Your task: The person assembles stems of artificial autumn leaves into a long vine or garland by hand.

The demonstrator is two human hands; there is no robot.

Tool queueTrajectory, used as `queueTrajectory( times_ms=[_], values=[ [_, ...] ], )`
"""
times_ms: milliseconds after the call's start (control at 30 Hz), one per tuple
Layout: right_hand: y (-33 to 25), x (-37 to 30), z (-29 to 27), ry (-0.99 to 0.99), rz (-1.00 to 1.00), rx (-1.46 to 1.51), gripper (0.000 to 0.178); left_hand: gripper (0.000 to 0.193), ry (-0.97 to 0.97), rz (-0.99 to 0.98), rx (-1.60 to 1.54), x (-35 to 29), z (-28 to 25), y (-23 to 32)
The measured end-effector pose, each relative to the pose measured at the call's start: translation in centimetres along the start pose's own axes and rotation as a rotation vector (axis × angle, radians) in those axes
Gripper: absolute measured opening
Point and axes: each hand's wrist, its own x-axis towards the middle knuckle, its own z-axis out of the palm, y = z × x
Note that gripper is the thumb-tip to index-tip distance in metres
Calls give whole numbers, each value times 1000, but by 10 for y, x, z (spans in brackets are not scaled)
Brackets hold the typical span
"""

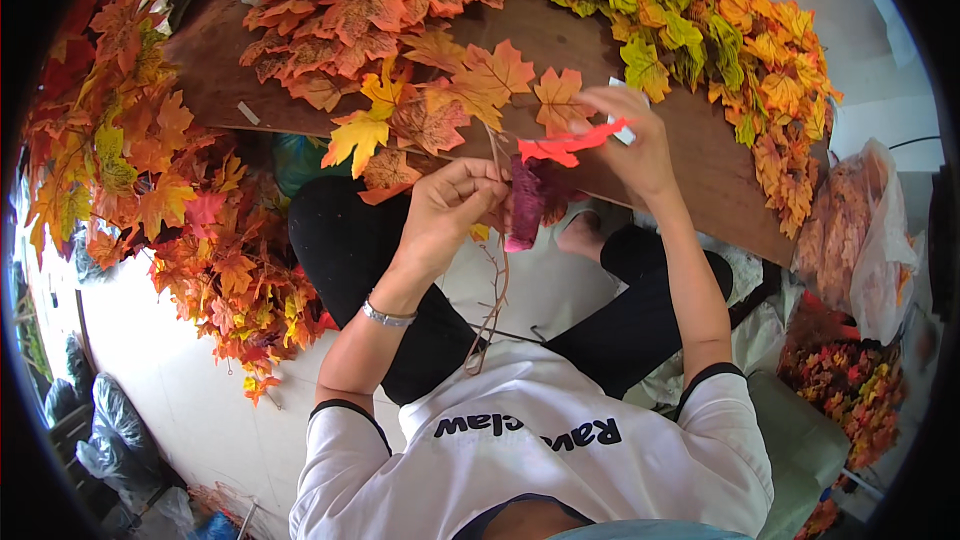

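Observation:
My left hand [452, 202] is closed, thumb and fingers pinching the thin brown stem [497, 145] of an artificial maple leaf branch. Orange and yellow leaves [475, 85] fan out from the branch over the board's near edge, and its bare twiggy end [490, 305] hangs down toward my lap. Right beside my left fingertips hangs a dark magenta leaf [528, 202], seen nearly edge-on. On the right, my raised right hand [640, 145] has its fingers bent around one end of a bright red leaf [568, 145]; the exact grip is partly hidden.
A brown board [700, 140] lies across in front of my knees. On it are a stack of orange leaves [370, 0] and green-to-orange leaf bunches [690, 30]. More leaf branches [215, 270] pile up at left. Plastic bags [875, 240] of leaves stand at right.

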Motion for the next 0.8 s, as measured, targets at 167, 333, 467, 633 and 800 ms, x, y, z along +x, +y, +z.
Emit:
queueTrajectory(
  times_ms=[167,333,467,633,800],
  values=[
    [19,20,24,-1,-120,-85,24,10,-39,32,7,2,2,-4],
    [21,19,47,-64,-124,-59,15,11,21,96,15,3,3,-8],
    [21,28,35,47,-216,-24,11,12,83,61,-9,3,3,-8],
    [-29,20,-47,102,-269,47,13,11,146,82,79,4,2,-5],
    [-116,-35,-52,110,153,726,18,13,213,134,361,5,9,-11]
  ],
)
